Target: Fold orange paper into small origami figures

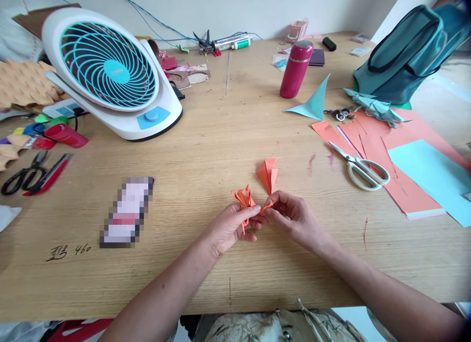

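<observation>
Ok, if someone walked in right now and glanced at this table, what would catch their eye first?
Probably the big white fan with its turquoise grille, at the back left of the wooden table. Next, front centre, the left hand and right hand both pinch a small folded orange paper piece. On the right lie orange and teal paper sheets with white-handled scissors on them.

Both hands meet over the wooden tabletop (pixel 206 150), pinching a small folded orange paper figure (pixel 246 198) between them: the left hand (pixel 230 227) grips its lower part, and the right hand (pixel 294 215) holds a thin tip at its side. Just beyond lies a folded orange paper cone (pixel 268 172), apart from the fingers. White-handled scissors (pixel 362 169) rest on orange paper sheets (pixel 397 180) to the right. A white and teal fan (pixel 108 69) stands at the far left, with a pink bottle (pixel 296 67) upright near the middle back.
</observation>
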Motion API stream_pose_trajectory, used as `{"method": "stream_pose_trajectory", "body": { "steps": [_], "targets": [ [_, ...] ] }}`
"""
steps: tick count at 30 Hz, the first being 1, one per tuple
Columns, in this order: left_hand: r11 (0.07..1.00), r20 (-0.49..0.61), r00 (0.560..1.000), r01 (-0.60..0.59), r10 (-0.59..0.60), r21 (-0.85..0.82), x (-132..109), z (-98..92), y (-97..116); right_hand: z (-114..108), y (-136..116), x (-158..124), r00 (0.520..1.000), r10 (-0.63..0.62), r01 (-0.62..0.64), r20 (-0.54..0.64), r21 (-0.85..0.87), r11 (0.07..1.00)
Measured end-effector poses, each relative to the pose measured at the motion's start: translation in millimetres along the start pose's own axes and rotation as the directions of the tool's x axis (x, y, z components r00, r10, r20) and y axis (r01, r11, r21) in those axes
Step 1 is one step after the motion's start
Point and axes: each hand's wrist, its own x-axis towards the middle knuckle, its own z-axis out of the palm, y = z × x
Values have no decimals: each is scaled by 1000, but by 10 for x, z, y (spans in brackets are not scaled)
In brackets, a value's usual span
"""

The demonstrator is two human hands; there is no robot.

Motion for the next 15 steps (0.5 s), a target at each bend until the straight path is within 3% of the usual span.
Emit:
{"method": "stream_pose_trajectory", "body": {
  "steps": [15],
  "targets": [
    [1000,-28,1000,-13,13,-4,-12,21,-3,0,24,9,1000,4,-4,1,-20,1000]
  ]
}}
